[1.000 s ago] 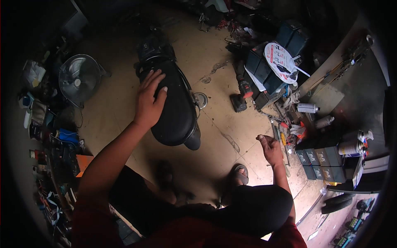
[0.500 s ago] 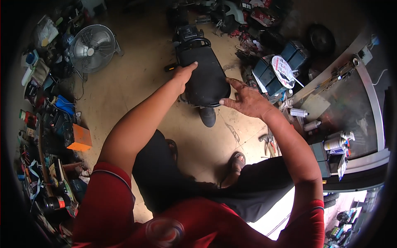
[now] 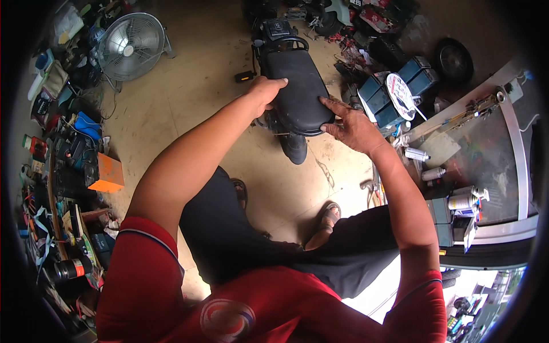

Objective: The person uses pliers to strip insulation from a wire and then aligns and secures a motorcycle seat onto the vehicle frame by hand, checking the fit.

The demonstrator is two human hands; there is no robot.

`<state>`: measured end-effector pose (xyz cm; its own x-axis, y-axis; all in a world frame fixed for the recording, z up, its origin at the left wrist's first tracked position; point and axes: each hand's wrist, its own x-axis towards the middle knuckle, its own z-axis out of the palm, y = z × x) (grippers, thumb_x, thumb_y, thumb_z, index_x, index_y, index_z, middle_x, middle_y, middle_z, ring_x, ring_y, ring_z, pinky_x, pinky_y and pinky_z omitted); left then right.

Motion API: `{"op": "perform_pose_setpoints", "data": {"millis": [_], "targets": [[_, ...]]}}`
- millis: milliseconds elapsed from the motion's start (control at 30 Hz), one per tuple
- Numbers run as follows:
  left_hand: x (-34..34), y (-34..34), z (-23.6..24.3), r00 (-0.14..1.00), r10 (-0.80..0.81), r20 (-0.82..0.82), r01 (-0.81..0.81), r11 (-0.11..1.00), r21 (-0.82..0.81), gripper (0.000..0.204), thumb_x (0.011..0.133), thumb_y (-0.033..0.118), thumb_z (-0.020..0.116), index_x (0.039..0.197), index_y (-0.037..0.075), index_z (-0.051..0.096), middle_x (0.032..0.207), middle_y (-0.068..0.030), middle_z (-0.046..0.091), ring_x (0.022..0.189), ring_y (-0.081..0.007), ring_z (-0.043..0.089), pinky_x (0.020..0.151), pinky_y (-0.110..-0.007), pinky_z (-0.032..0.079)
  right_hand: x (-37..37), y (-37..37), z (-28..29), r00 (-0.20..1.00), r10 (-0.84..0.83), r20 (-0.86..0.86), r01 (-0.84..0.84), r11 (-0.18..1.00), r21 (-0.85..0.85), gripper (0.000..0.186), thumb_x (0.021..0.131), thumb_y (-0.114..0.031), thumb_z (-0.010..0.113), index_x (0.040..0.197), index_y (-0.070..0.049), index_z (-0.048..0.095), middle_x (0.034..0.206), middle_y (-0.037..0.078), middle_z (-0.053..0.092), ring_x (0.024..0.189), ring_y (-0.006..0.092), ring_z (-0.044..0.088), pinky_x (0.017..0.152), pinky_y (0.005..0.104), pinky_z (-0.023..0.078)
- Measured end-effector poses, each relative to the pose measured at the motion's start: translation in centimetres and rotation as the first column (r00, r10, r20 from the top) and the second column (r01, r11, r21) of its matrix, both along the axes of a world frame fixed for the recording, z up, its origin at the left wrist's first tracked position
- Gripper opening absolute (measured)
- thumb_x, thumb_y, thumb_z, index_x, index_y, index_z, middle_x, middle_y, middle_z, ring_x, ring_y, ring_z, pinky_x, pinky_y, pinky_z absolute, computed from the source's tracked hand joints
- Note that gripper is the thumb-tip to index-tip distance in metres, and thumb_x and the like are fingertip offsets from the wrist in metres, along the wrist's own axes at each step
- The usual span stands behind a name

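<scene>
A long black padded seat sits on a small two-wheeled vehicle, its rear tyre showing below the seat's back end. My left hand grips the seat's left edge, thumb laid over the top and fingers curled down the side, partly hidden. At the right rear edge, my right hand has its thumb and index finger on the rim of the seat; the other fingers are mostly out of sight. A pedal sticks out to the left of the seat.
A metal floor fan stands far left. Cluttered shelves with an orange box line the left side. To the right are blue-grey batteries, a loose wheel, spray cans and hand tools on the floor.
The seat sits slightly farther right in view, as do the surroundings near it. My right hand's thumb and finger have come closer together on the rim. My left hand stays on the left edge.
</scene>
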<state>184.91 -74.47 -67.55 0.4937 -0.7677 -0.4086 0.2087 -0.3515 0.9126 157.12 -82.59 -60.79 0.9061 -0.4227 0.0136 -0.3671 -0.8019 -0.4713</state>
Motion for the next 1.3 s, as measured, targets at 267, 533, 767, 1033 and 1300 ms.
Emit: {"op": "perform_pose_setpoints", "data": {"millis": [267, 533, 767, 1033, 1300], "targets": [[0.2, 0.5, 0.3, 0.998, -0.063, -0.008, 0.063, 0.998, -0.021, 0.053, 0.107, 0.036, 0.064, 0.143, -0.002, 0.06, 0.139, -0.0173, 0.069, 0.122, -0.0326, 0.071, 0.103, -0.049, 0.057, -0.2, 0.1, -1.0, 1.0, 0.004, 0.007, -0.004, 0.999, 0.044, 0.07, 0.1, -0.032, 0.075, 0.163, -0.015, 0.047, 0.165, 0.024, 0.046, 0.133, 0.0441, 0.063, 0.114, 0.0441, 0.05], [0.0, 0.6, 0.1, 0.998, -0.067, 0.016, 0.067, 0.997, -0.031, 0.056, 0.107, 0.037, 0.063, 0.146, -0.002, 0.057, 0.144, -0.018, 0.066, 0.125, -0.0343, 0.069, 0.105, -0.05, 0.056, -0.7, -0.1, -1.9, 0.997, 0.032, 0.073, -0.03, 0.999, -0.02, 0.07, 0.104, -0.033, 0.073, 0.165, -0.015, 0.044, 0.169, 0.022, 0.042, 0.125, 0.0398, 0.069, 0.103, 0.0418, 0.058], [-0.2, 0.6, 0.2, 0.997, -0.074, 0.009, 0.075, 0.996, -0.041, 0.06, 0.107, 0.039, 0.063, 0.149, -0.003, 0.054, 0.148, -0.0188, 0.063, 0.131, -0.0359, 0.065, 0.109, -0.051, 0.053, -0.9, -0.5, -2.5, 0.994, 0.044, 0.096, -0.041, 0.998, -0.037, 0.068, 0.105, -0.035, 0.071, 0.164, -0.016, 0.045, 0.168, 0.023, 0.042, 0.134, 0.0412, 0.064, 0.106, 0.0425, 0.057], [-0.2, 0.8, 0.3, 0.999, -0.051, -0.005, 0.051, 0.997, -0.053, 0.062, 0.105, 0.037, 0.065, 0.149, -0.005, 0.055, 0.149, -0.0198, 0.062, 0.133, -0.0348, 0.064, 0.109, -0.055, 0.051, -0.8, -0.2, -2.5, 0.996, 0.027, 0.08, -0.024, 0.999, -0.04, 0.067, 0.105, -0.033, 0.071, 0.164, -0.017, 0.045, 0.168, 0.023, 0.042, 0.137, 0.0436, 0.061, 0.11, 0.0424, 0.055], [-0.7, 1.0, 0.9, 0.999, -0.051, 0.002, 0.051, 0.997, -0.058, 0.059, 0.105, 0.036, 0.066, 0.146, -0.004, 0.057, 0.145, -0.0185, 0.066, 0.128, -0.0345, 0.067, 0.104, -0.054, 0.055, -0.9, 0.0, -2.1, 0.998, 0.021, 0.067, -0.018, 0.998, -0.054, 0.067, 0.105, -0.037, 0.07, 0.164, -0.018, 0.045, 0.169, 0.022, 0.042, 0.135, 0.0426, 0.063, 0.113, 0.0444, 0.052]]}}
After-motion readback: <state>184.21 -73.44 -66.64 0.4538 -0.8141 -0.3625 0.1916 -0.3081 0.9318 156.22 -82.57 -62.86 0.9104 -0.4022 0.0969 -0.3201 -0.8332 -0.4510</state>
